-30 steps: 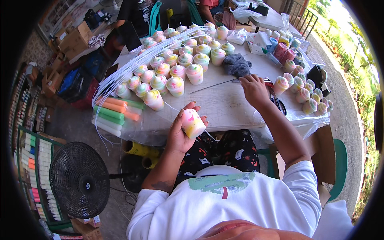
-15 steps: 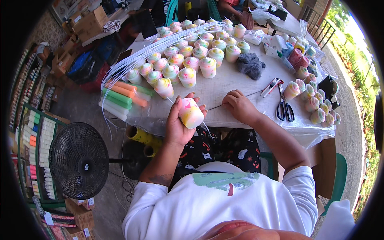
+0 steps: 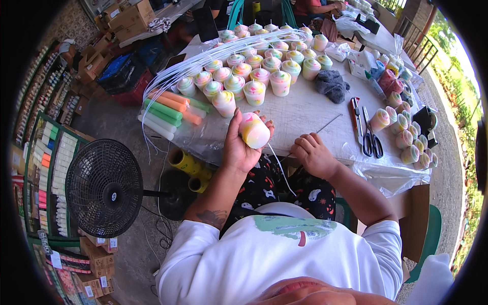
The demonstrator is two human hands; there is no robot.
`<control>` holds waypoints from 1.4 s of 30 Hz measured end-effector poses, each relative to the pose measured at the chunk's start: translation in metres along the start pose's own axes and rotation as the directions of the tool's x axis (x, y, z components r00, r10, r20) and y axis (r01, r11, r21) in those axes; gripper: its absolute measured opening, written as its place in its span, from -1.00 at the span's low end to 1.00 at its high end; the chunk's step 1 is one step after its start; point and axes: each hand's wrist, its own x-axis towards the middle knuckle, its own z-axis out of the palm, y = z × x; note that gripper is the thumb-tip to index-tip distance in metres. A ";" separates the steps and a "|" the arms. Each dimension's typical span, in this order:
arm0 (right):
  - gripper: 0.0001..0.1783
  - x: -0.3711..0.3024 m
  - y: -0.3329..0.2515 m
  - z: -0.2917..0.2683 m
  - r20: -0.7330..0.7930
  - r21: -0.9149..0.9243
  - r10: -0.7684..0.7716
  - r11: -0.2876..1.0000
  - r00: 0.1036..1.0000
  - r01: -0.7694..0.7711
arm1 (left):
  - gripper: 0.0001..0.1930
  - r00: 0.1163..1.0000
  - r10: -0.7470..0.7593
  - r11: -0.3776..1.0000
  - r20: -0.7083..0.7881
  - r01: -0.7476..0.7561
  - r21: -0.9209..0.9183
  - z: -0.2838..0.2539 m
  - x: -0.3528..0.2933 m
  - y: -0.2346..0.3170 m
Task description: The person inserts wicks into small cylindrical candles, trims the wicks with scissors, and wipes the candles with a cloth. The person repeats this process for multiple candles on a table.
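Observation:
My left hand (image 3: 240, 150) is closed around a cup-shaped candle (image 3: 253, 132), white with pink and yellow patches, tipped so its flat base faces me. From the base a long white wick (image 3: 282, 172) trails down over my lap. At the table's front edge, my right hand (image 3: 313, 155) pinches a thin metal rod (image 3: 330, 123), whose far end points over the tabletop. Just beyond my left hand stand rows of similar candles (image 3: 254, 93) with swirled tops and wicks.
White wick strands (image 3: 175, 73) arch over the candles. Orange, green and white sticks (image 3: 165, 113) lie left. A grey cloth (image 3: 332, 86), cutter (image 3: 356, 121), scissors (image 3: 373, 140) and more candles (image 3: 400, 124) occupy the right. A black fan (image 3: 104, 188) stands at left.
My right hand has come nearer my body with the rod, which now lies apart from the candle. More wick hangs below the candle. The whole view has shifted slightly.

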 end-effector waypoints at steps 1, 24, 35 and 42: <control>-0.75 0.001 0.003 -0.006 -0.025 -0.023 -0.006 1.000 1.000 0.005 | -0.49 1.000 -0.001 1.000 -0.002 0.001 0.005 0.001 -0.001 0.000; -0.73 0.000 -0.059 -0.084 -0.242 0.353 0.497 0.845 0.834 -0.401 | -0.58 0.992 0.104 0.985 0.070 -0.112 0.132 0.055 0.011 -0.041; -0.76 -0.004 -0.064 -0.080 -0.255 0.337 0.554 0.819 0.793 -0.464 | -0.39 0.968 0.219 0.941 0.122 -0.243 0.238 0.062 0.005 -0.053; -0.76 0.005 -0.056 -0.077 -0.185 0.571 0.624 0.697 0.759 -0.434 | -0.26 0.890 0.362 0.801 0.278 -0.449 0.395 0.068 0.005 -0.058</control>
